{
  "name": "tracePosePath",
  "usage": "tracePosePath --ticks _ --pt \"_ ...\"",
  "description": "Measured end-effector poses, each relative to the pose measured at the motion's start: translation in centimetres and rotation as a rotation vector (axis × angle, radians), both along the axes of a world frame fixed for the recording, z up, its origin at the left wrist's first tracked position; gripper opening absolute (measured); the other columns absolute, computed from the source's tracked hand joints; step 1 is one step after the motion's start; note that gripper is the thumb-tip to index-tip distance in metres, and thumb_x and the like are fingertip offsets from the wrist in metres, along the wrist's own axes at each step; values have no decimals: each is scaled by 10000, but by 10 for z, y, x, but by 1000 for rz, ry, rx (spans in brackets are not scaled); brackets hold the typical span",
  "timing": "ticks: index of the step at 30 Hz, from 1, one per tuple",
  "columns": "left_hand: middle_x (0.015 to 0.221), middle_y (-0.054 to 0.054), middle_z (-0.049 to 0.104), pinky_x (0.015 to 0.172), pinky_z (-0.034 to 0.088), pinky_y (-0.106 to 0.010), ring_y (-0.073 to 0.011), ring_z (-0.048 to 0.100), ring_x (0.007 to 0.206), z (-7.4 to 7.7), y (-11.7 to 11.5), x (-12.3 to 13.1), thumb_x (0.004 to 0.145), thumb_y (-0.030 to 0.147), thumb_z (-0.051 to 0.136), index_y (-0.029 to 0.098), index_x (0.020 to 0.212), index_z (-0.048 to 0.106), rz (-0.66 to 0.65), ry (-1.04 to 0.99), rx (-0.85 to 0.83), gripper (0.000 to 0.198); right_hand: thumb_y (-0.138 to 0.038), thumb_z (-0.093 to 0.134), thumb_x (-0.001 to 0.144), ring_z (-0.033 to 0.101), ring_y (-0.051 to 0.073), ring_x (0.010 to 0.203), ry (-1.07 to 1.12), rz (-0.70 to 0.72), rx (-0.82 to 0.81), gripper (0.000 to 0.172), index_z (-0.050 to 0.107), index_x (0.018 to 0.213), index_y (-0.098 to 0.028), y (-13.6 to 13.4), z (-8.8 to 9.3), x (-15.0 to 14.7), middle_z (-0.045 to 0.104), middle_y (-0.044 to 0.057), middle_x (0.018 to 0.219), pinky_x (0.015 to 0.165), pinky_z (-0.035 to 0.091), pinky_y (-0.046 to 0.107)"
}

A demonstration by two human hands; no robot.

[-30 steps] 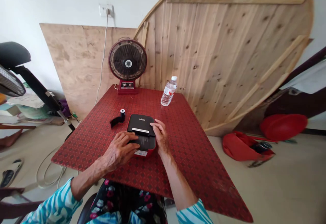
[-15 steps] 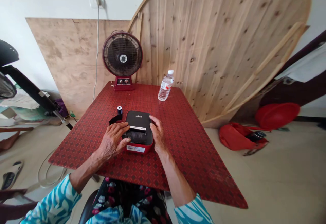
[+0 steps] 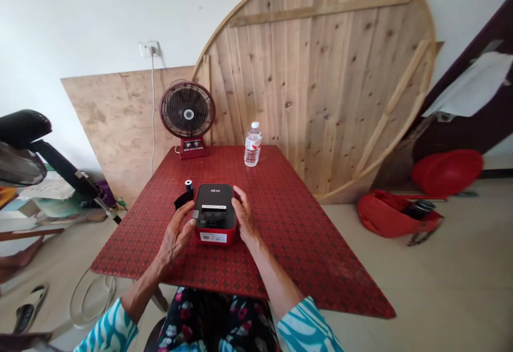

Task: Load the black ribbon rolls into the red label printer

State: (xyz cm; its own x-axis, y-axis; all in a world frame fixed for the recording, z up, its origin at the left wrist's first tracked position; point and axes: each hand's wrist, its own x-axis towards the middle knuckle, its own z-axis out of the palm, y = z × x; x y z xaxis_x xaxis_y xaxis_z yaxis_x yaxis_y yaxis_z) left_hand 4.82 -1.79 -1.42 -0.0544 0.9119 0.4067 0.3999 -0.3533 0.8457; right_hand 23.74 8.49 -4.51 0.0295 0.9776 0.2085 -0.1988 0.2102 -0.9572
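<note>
A small label printer (image 3: pixel 217 197), black on top with a red body, sits on the red patterned table between my hands. A white label is on its front, and its lid lies flat. My left hand (image 3: pixel 177 233) grips its left side, the thumb near the front corner. Against the right side, my right hand (image 3: pixel 245 216) presses with fingers curved along the edge. Just beyond my left hand, a black strip (image 3: pixel 183 198) lies on the table beside a small upright roll (image 3: pixel 188 185).
A red fan (image 3: pixel 188 114) stands at the table's back left. Right of it is a clear water bottle (image 3: pixel 252 146). A large round wooden board (image 3: pixel 304 90) leans on the wall behind. On the floor at right lies a red bag (image 3: pixel 385 214).
My left hand has moved off the printer's top to its left side, uncovering the front slot. The dark piece over the slot looks flatter. The camera view has tilted up.
</note>
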Motion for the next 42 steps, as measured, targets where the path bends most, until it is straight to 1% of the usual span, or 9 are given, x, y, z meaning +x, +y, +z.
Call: tracePosePath --ticks 2,5,7,10,14,21,28,37,42 --pt "1423 -112 529 1070 402 -418 -273 499 1300 -3 -8 6 896 426 575 208 1376 493 4 -208 -118 534 -517 511 819 521 247 1252 1 -18 -32 507 582 1233 -234 1 -8 -1 597 76 1331 1098 366 450" --pt "1358 -93 591 1048 413 -379 -278 516 1276 -2 -11 14 842 427 636 197 1324 553 12 -420 -203 540 -568 466 833 522 241 1249 44 -41 -63 521 593 1214 -236 2 -23 -3 608 72 1323 1099 355 454" --pt "1276 -93 646 1001 437 -359 -269 570 1199 3 -6 17 813 424 658 182 1274 594 21 -541 -230 525 -571 467 832 525 234 1242 58 -45 -52 515 599 1205 -240 2 -30 -4 615 67 1308 1098 353 445" --pt "1119 -88 709 876 477 -323 -234 651 999 12 8 16 734 395 716 160 1201 635 46 -668 -308 528 -551 473 835 537 231 1219 47 -50 -46 487 615 1185 -245 1 -31 -5 629 67 1275 1083 366 437" --pt "967 -65 730 764 474 -288 -199 654 838 22 23 10 617 315 770 152 1121 673 55 -660 -408 538 -515 467 852 549 221 1197 34 -73 -25 432 637 1159 -263 0 -28 -5 650 54 1239 1067 383 421" --pt "1004 -71 715 677 443 -250 -165 632 782 24 34 2 566 194 734 148 1124 664 -27 -702 -504 564 -512 477 846 551 224 1198 40 -68 -72 437 630 1168 -259 0 -32 -5 640 50 1260 1069 384 425" --pt "1073 -57 707 685 468 -251 -172 643 801 16 36 -1 583 206 737 180 1121 670 -76 -746 -491 543 -504 482 841 560 224 1184 50 -100 -51 418 653 1139 -266 -1 -27 -7 658 42 1229 1073 388 423" --pt "839 -22 707 579 422 -232 -116 578 601 17 38 -1 540 202 732 163 1076 659 6 -691 -506 542 -466 497 842 572 216 1156 56 -98 -9 387 668 1125 -264 -4 -24 -6 667 41 1186 1057 404 405" --pt "814 -7 705 628 459 -244 -135 613 652 18 38 -2 562 233 735 173 1070 653 4 -641 -459 518 -451 504 838 569 210 1155 62 -99 11 375 669 1119 -264 -4 -22 -6 668 35 1182 1062 396 404"
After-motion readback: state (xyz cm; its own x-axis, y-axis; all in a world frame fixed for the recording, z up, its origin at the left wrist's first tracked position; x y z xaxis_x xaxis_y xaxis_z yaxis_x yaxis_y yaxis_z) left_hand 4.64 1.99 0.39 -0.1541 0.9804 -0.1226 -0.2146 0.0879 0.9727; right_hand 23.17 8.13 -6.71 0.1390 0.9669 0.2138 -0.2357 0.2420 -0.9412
